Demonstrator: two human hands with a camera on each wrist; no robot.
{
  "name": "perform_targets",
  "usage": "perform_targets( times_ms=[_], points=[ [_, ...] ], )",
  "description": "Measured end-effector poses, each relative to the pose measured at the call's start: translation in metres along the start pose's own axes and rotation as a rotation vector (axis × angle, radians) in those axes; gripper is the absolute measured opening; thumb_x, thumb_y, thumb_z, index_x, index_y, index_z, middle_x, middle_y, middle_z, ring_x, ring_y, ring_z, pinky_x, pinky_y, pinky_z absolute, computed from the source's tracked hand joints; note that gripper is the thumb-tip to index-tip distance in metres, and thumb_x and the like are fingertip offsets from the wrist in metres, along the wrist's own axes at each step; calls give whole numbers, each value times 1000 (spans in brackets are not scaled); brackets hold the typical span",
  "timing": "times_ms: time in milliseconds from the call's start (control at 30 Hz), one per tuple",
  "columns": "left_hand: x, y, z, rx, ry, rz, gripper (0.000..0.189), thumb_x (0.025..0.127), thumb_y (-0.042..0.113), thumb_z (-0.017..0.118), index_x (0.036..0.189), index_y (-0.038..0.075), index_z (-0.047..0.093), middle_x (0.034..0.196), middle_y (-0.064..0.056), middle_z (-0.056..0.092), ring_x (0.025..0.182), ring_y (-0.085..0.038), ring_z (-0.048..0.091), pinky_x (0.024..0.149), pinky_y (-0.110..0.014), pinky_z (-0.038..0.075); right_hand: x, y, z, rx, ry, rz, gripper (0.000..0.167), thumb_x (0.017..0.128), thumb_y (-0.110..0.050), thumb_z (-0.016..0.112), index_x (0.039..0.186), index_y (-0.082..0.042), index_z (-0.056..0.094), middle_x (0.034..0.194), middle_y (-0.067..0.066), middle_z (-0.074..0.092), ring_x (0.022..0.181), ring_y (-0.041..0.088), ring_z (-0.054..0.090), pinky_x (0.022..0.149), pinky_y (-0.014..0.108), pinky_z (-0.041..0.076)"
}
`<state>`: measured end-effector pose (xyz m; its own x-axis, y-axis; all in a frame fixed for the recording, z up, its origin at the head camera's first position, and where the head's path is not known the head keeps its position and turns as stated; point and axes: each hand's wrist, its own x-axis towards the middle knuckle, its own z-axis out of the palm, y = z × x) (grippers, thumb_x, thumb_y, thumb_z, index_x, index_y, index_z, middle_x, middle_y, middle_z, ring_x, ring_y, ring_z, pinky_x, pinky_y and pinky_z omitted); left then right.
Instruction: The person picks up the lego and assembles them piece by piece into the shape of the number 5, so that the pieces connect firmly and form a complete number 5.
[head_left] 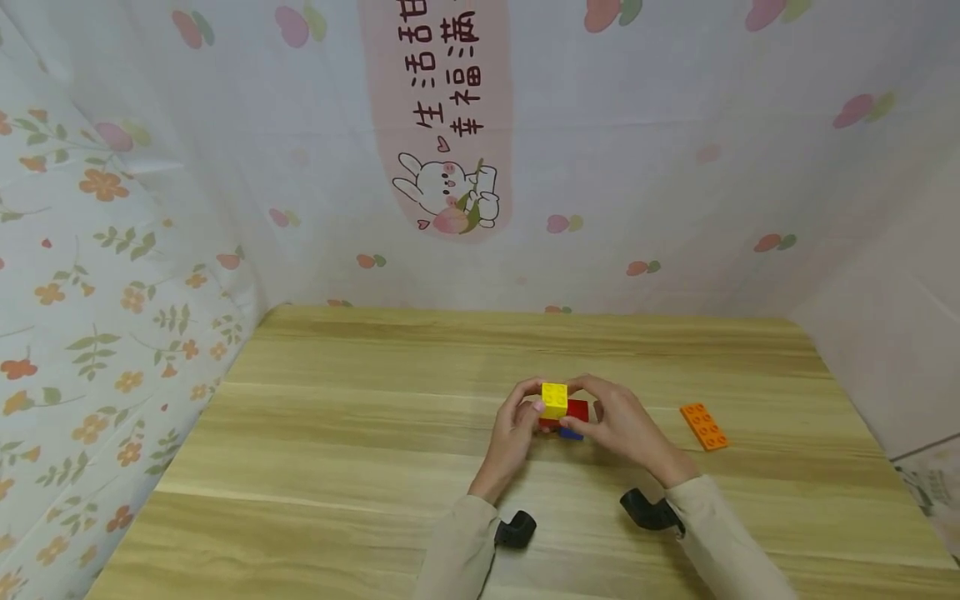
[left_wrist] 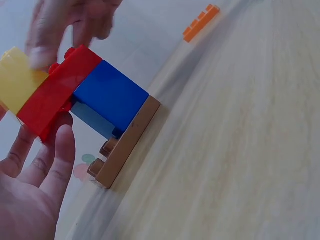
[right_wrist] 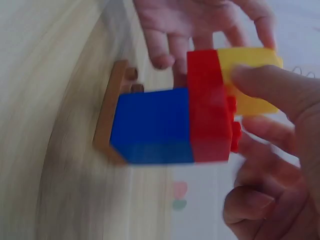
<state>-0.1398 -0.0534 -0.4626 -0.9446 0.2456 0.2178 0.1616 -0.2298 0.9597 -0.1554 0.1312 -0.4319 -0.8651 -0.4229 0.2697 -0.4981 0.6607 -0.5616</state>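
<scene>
A yellow toy brick (head_left: 554, 397) sits on one end of a red brick (left_wrist: 65, 85), beside the red studs. Under the red brick's other end is a blue brick (right_wrist: 152, 122), which stands on a thin brown plate brick (left_wrist: 125, 147) low over the table. My left hand (head_left: 512, 433) holds the stack from the left, its thumb against the yellow brick and other fingers under the overhanging red end. From the right, my right hand (head_left: 624, 423) grips the yellow brick, thumb on its near side; its other fingers are partly hidden behind.
An orange plate brick (head_left: 703, 427) with several studs lies on the wooden table (head_left: 315, 442) to the right of my right hand. Patterned cloth (head_left: 615, 167) hangs behind the table and along its left side. Black wrist cameras (head_left: 516, 530) are strapped at both sleeves.
</scene>
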Motion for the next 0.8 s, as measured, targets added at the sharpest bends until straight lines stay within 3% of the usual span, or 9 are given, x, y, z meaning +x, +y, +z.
perform_targets(
  times_ms=[133,233,300,400,600,800],
  points=[
    [-1,-1,1,31,31,-3,30,96,2,45,125,-6,48,116,-14,51,83,-19,55,73,-59,46,-15,11,-9,-61,31,-22,49,73,-18,80,115,-5,60,107,7,58,52,0,39,47,20,39],
    [-2,-1,1,43,43,8,30,95,1,45,125,-5,49,116,-16,51,83,-18,56,72,-57,47,-29,26,-23,-111,114,-28,44,73,-14,80,112,-5,62,101,8,59,53,0,40,46,21,38],
    [-1,-1,1,51,43,16,31,95,1,45,125,-6,48,116,-16,51,83,-17,56,72,-56,47,-39,37,-35,-159,155,12,42,74,-14,79,111,-3,62,97,9,60,56,3,43,46,23,38],
    [-1,0,-1,55,40,18,31,96,1,44,125,-7,48,116,-15,51,83,-16,56,72,-54,48,-55,54,-50,-236,170,138,43,78,-20,76,112,1,61,94,13,61,62,13,52,51,31,42],
    [-1,0,-2,54,42,18,30,95,0,44,124,-6,49,115,-15,52,82,-14,56,73,-55,48,-78,78,-69,-271,56,412,57,81,-31,71,114,12,53,97,28,59,78,37,59,59,47,47],
    [-2,2,-1,92,43,-5,31,96,3,45,125,-4,51,115,-16,52,84,-33,56,74,-47,49,-87,86,-71,-234,-38,529,63,78,-33,74,111,15,49,96,31,59,75,33,57,59,42,44]
  ],
)
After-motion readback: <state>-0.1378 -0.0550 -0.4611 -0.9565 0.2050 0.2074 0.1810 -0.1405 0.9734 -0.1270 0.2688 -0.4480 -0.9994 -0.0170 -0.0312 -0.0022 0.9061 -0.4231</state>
